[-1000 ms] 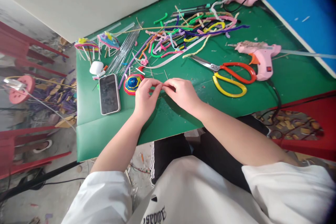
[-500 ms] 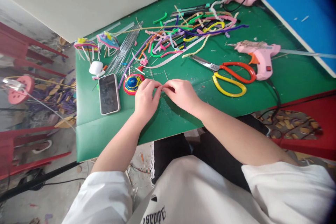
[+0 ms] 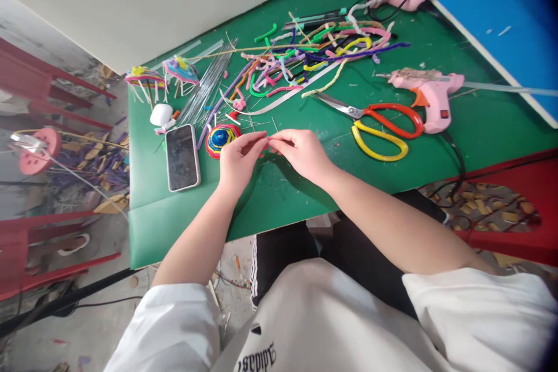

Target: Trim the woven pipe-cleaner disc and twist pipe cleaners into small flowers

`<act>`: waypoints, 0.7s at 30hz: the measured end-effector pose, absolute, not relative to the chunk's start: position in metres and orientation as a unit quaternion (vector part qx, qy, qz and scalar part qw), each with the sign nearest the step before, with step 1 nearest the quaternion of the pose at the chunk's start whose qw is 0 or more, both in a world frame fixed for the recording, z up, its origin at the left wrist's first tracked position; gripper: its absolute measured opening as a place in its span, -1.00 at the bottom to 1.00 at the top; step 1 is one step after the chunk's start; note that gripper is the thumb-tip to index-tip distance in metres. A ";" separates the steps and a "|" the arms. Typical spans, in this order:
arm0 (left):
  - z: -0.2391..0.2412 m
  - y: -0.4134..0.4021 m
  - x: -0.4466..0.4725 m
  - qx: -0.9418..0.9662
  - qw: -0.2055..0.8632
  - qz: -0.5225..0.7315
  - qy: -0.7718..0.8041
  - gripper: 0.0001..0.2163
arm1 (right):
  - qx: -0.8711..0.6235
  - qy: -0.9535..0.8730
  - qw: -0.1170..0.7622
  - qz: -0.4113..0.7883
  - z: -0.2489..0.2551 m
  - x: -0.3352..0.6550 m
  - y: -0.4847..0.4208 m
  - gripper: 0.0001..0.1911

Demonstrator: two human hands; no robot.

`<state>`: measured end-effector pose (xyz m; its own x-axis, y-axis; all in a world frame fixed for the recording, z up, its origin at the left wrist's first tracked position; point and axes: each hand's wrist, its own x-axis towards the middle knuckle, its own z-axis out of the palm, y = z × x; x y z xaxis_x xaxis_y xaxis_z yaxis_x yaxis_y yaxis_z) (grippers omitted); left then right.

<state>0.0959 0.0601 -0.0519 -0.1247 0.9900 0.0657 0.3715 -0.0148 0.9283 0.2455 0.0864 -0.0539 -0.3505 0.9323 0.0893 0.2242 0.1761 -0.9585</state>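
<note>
My left hand [image 3: 239, 161] and my right hand [image 3: 301, 154] meet above the near part of the green table [image 3: 279, 197], fingertips pinched close together. Whatever lies between the fingertips is too small to make out. Just behind my left hand sits a round umbrella-like piece [image 3: 221, 139] in blue, yellow and red rings, partly covered by that hand. A few thin wires lie beyond the fingertips. Scissors [image 3: 361, 113] with one red and one yellow handle rest to the right of my right hand. On the left lies a phone [image 3: 182, 157] with a dark screen.
Coloured pipe cleaners [image 3: 300, 64] are heaped at the back, beside a bundle of thin wires [image 3: 207, 84]. Two small umbrella-like pieces [image 3: 181, 70] and a white case [image 3: 161, 114] stand at left. A pink glue gun [image 3: 431, 93] with its cord lies right, near a blue board [image 3: 497, 17].
Both hands stay together over the same spot. The left hand's fingers have shifted slightly and opened a little at the back; the view has moved very slightly.
</note>
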 end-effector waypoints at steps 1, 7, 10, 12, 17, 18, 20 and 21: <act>-0.052 0.060 0.096 0.553 0.356 0.443 0.608 -0.82 | -0.431 -0.670 0.373 0.475 -0.053 0.245 0.086 -0.80; -0.052 0.061 0.096 0.526 0.375 0.459 0.610 -0.87 | -0.445 -0.714 0.380 0.385 -0.054 0.244 0.083 -0.82; -0.052 0.061 0.096 0.520 0.394 0.456 0.605 -0.86 | -0.455 -0.722 0.390 0.346 -0.056 0.244 0.082 -0.83; -0.051 0.061 0.096 0.522 0.405 0.451 0.600 -0.85 | -0.456 -0.717 0.394 0.349 -0.057 0.245 0.083 -0.83; -0.050 0.059 0.097 0.536 0.410 0.455 0.580 -0.74 | -0.453 -0.703 0.388 0.388 -0.057 0.245 0.086 -0.83; -0.050 0.059 0.097 0.542 0.406 0.458 0.576 -0.74 | -0.450 -0.701 0.389 0.393 -0.058 0.245 0.086 -0.84; -0.051 0.059 0.096 0.554 0.399 0.463 0.566 -0.75 | -0.446 -0.695 0.396 0.402 -0.058 0.245 0.086 -0.86; -0.051 0.059 0.096 0.559 0.396 0.463 0.563 -0.75 | -0.445 -0.691 0.400 0.405 -0.058 0.245 0.086 -0.87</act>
<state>0.0958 0.0594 -0.0513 -0.0624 0.9955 0.0719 0.2618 -0.0532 0.9637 0.2450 0.0862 -0.0582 -0.2833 0.9396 0.1921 0.2909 0.2751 -0.9164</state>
